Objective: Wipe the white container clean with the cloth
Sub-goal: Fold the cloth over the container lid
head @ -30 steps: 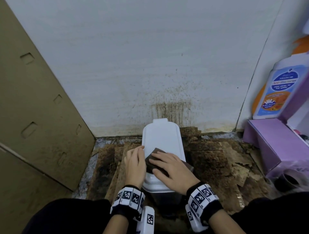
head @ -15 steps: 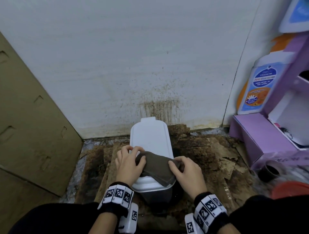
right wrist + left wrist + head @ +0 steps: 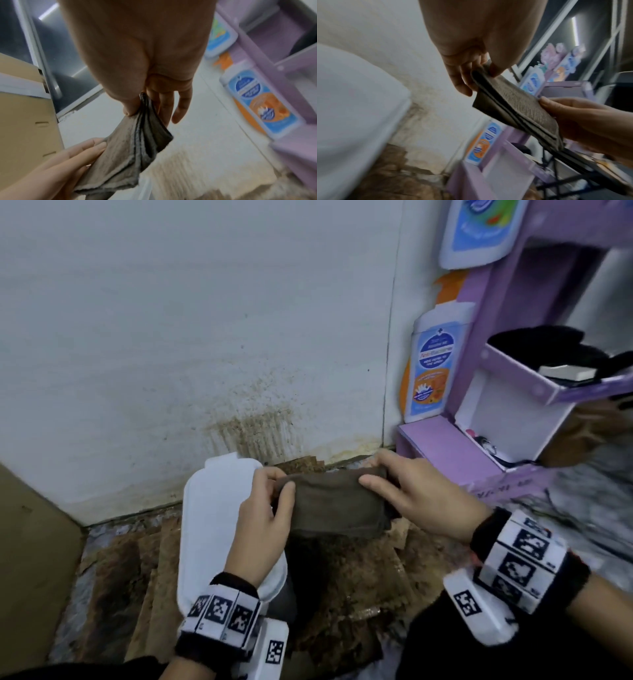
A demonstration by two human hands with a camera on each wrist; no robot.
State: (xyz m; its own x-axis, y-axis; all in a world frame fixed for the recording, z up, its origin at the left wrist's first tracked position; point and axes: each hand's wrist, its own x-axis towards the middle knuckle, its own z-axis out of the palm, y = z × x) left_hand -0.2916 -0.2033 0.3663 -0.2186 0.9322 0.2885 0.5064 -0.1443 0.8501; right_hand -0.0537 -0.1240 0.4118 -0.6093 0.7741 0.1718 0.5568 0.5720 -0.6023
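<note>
The white container [image 3: 212,515] stands on stained brown boards by the white wall, its flat lid [image 3: 351,101] showing. A folded grey-brown cloth [image 3: 335,501] hangs in the air to the right of the container, held between both hands. My left hand [image 3: 274,491] pinches the cloth's left end [image 3: 481,75] between thumb and fingers. My right hand [image 3: 376,474] pinches the right end [image 3: 145,108] the same way. The cloth [image 3: 130,155] is clear of the container's lid.
A purple shelf unit [image 3: 507,412] with blue and orange bottles [image 3: 431,368] stands close on the right. Tan cardboard [image 3: 30,559] leans at the left. Wet brown boards [image 3: 349,577] cover the floor around the container. The wall [image 3: 239,337] is stained low down.
The cloth has left the container's lid and moved up and right. My left hand came off the lid and now holds the cloth's left end. The view swung right.
</note>
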